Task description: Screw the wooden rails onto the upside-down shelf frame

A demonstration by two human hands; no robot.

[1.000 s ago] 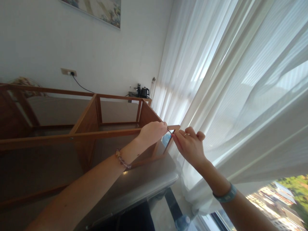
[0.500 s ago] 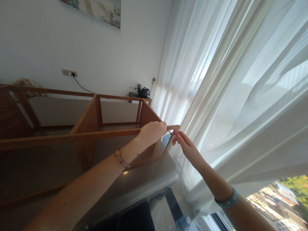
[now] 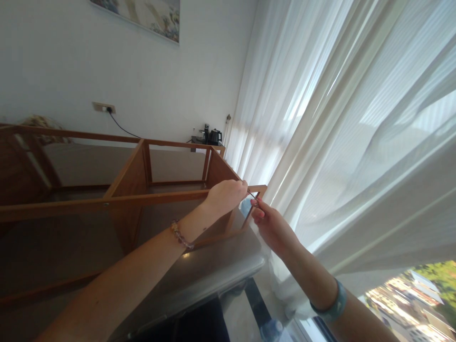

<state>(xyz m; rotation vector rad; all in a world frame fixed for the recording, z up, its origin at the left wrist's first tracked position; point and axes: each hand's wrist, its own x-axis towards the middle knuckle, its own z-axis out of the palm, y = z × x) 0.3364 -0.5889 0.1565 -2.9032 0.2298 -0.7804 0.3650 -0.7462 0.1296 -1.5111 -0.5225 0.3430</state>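
A wooden frame [image 3: 178,195], with panels set between its rails, stretches across from the left. At its right corner my left hand [image 3: 226,194] is closed against the top rail, its fingertips around one end of a thin metal rod that looks like a hex key [image 3: 252,194]. My right hand [image 3: 272,225] pinches the rod's other end between thumb and fingers, just in front of the corner post. What the left fingertips cover at the rail is hidden.
Below the frame lies a plastic-wrapped slab [image 3: 245,266]. White curtains [image 3: 320,166] hang close on the right, before a window. A plastic bottle [image 3: 272,328] stands at the bottom. Behind, a black kettle [image 3: 215,137] sits by the wall, near a socket [image 3: 104,107] with a cord.
My right hand has turned at the wrist and come slightly left and lower, its fingers more curled on the rod. My left hand stays in place at the rail.
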